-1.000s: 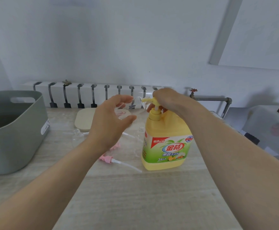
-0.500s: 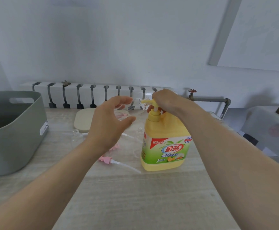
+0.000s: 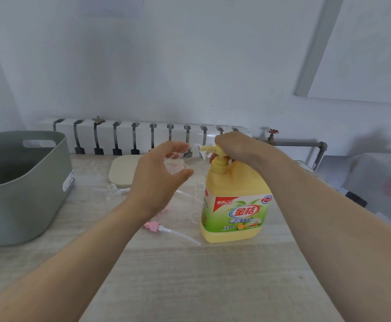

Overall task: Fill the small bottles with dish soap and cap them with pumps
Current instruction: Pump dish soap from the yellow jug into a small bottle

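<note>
A big yellow dish soap bottle (image 3: 235,212) stands on the table right of centre. My right hand (image 3: 233,147) lies over its pump head, whose yellow spout (image 3: 207,148) points left. My left hand (image 3: 159,180) holds a small clear bottle (image 3: 178,162) tilted, its mouth near the spout. Two more clear small bottles stand on the table: one (image 3: 112,196) left of my left wrist, one (image 3: 198,198) against the soap bottle's left side. A pink pump (image 3: 164,230) with a long clear tube lies on the table below my left hand; another pink piece (image 3: 166,208) shows under the wrist.
A large grey-green tub (image 3: 22,187) stands at the table's left edge. A cream square pad (image 3: 122,170) lies at the back. Behind the table runs a white radiator (image 3: 143,135) and a pipe with a valve (image 3: 272,135). The pale wooden table (image 3: 190,287) reaches toward me.
Almost nothing differs: both hands stay at the soap bottle's pump, the right hand sits a touch lower on the pump head, and the view has shifted slightly.
</note>
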Demonstrator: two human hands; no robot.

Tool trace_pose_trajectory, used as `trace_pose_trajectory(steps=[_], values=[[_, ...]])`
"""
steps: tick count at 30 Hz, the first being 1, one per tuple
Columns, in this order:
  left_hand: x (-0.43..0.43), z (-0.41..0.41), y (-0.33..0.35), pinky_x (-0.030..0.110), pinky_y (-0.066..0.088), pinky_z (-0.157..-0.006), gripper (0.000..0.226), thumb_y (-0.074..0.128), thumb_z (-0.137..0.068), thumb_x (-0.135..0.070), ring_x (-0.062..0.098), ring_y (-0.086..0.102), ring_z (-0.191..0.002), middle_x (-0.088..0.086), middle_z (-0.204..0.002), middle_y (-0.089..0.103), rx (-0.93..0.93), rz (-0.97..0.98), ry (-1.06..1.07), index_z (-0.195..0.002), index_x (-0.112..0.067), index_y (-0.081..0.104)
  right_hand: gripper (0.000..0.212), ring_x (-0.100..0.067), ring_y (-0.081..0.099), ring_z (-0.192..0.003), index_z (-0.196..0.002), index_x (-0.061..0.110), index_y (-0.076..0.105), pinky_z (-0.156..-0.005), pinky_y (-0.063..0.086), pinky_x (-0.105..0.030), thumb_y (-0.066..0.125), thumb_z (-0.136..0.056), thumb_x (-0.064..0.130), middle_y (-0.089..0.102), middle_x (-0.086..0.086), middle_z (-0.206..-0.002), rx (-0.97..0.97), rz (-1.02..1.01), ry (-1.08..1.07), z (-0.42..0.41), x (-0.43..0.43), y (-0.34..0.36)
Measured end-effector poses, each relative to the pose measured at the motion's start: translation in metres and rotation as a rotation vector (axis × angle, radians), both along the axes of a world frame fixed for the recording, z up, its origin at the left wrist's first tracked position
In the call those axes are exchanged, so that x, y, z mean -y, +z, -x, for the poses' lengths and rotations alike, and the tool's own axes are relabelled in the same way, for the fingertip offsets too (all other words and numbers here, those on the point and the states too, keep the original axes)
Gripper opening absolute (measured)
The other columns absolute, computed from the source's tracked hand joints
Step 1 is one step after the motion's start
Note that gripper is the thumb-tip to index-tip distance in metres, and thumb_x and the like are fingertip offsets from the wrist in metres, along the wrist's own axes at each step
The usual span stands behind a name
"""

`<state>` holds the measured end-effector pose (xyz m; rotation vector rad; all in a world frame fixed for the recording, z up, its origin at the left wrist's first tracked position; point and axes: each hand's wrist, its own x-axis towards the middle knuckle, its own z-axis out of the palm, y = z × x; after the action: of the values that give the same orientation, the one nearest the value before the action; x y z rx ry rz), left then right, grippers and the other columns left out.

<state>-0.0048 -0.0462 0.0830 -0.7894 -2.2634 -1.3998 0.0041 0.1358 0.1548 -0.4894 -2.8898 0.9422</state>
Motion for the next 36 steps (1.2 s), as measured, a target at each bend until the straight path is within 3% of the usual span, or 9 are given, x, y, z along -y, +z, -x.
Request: trace_pose_trajectory(steps=[3, 7, 11, 15, 19, 23, 27, 31, 36], values=[[0.001, 0.002, 0.005, -0.006, 0.033, -0.079, 0.045, 0.081, -0.076, -0.020, -0.009, 0.055, -0.102, -0.028, -0.105, 0.061, -0.007, 0.007, -0.008, -0.114, -0.035, 0.063, 0.024, -0.017, 0.040, -0.071, -0.078, 0.008, 0.048, -0.062, 0.032, -0.028, 0.031, -0.094, 0.008, 0.059, -0.014, -0.091, 0.002, 0.026, 0.068, -0.005, 0.002, 0.006], [0.001, 0.001, 0.006, -0.001, 0.036, -0.081, 0.045, 0.080, -0.077, -0.019, -0.007, 0.056, -0.103, -0.027, -0.106, 0.062, -0.006, 0.006, -0.013, -0.116, -0.034, 0.063, 0.028, -0.021, 0.044, -0.080, -0.078, 0.004, 0.053, -0.065, 0.035, -0.028, 0.031, -0.095, 0.009, 0.061, -0.024, -0.114, -0.002, 0.042, 0.069, -0.005, 0.003, 0.006], [0.001, 0.001, 0.006, -0.005, 0.034, -0.079, 0.045, 0.080, -0.077, -0.019, -0.009, 0.056, -0.103, -0.029, -0.105, 0.061, -0.003, -0.003, -0.013, -0.115, -0.035, 0.063, 0.030, -0.018, 0.048, -0.079, -0.073, 0.009, 0.051, -0.075, 0.040, -0.031, 0.032, -0.095, 0.016, 0.064, -0.012, -0.100, -0.008, 0.081, 0.034, -0.002, 0.000, 0.003], [0.001, 0.001, 0.006, -0.006, 0.033, -0.080, 0.045, 0.080, -0.076, -0.018, -0.010, 0.055, -0.103, -0.030, -0.104, 0.061, 0.003, -0.008, -0.017, -0.114, -0.035, 0.063, 0.032, -0.016, 0.046, -0.072, -0.074, 0.008, 0.052, -0.066, 0.037, -0.028, 0.031, -0.096, 0.016, 0.061, -0.007, -0.086, -0.010, 0.076, 0.036, -0.003, 0.001, 0.004], [0.000, 0.002, 0.006, -0.005, 0.034, -0.080, 0.045, 0.080, -0.076, -0.017, -0.009, 0.055, -0.104, -0.029, -0.105, 0.061, 0.004, -0.010, -0.015, -0.114, -0.036, 0.063, 0.034, -0.022, 0.044, -0.082, -0.107, -0.011, 0.059, -0.076, 0.037, -0.032, 0.030, -0.096, 0.005, 0.058, -0.018, -0.096, 0.010, 0.044, 0.061, -0.002, 0.003, 0.004], [0.000, 0.003, 0.003, 0.001, 0.034, -0.083, 0.045, 0.080, -0.076, -0.018, -0.006, 0.056, -0.104, -0.025, -0.108, 0.063, 0.002, 0.009, -0.007, -0.115, -0.033, 0.064, 0.036, -0.016, 0.037, -0.059, -0.065, 0.012, 0.036, -0.054, 0.033, -0.022, 0.030, -0.099, 0.004, 0.041, -0.006, -0.070, 0.013, -0.007, 0.013, 0.003, 0.007, 0.004], [0.000, 0.003, -0.001, -0.001, 0.035, -0.080, 0.046, 0.081, -0.075, -0.020, -0.007, 0.056, -0.101, -0.024, -0.107, 0.064, 0.012, 0.031, 0.005, -0.115, -0.032, 0.064, 0.037, -0.023, 0.043, -0.075, -0.063, 0.016, 0.031, -0.076, 0.042, -0.037, 0.032, -0.099, 0.007, 0.036, -0.002, -0.067, -0.006, -0.107, -0.016, 0.006, 0.008, -0.002], [0.000, 0.001, -0.001, 0.001, 0.034, -0.080, 0.046, 0.081, -0.076, -0.019, -0.005, 0.057, -0.102, -0.025, -0.105, 0.062, 0.017, 0.037, -0.001, -0.115, -0.033, 0.062, 0.031, -0.017, 0.021, -0.064, -0.065, 0.020, 0.019, -0.062, 0.022, -0.033, 0.030, -0.091, 0.008, 0.022, 0.002, -0.066, 0.048, -0.160, 0.011, 0.000, 0.002, -0.004], [0.001, 0.001, 0.004, -0.001, 0.035, -0.084, 0.045, 0.080, -0.077, -0.019, -0.004, 0.057, -0.104, -0.022, -0.109, 0.064, 0.010, 0.027, -0.021, -0.117, -0.031, 0.062, 0.024, -0.018, 0.033, -0.069, -0.068, 0.018, 0.032, -0.070, 0.029, -0.034, 0.032, -0.092, 0.021, 0.043, -0.001, -0.073, 0.004, 0.036, 0.036, -0.006, 0.001, 0.001]])
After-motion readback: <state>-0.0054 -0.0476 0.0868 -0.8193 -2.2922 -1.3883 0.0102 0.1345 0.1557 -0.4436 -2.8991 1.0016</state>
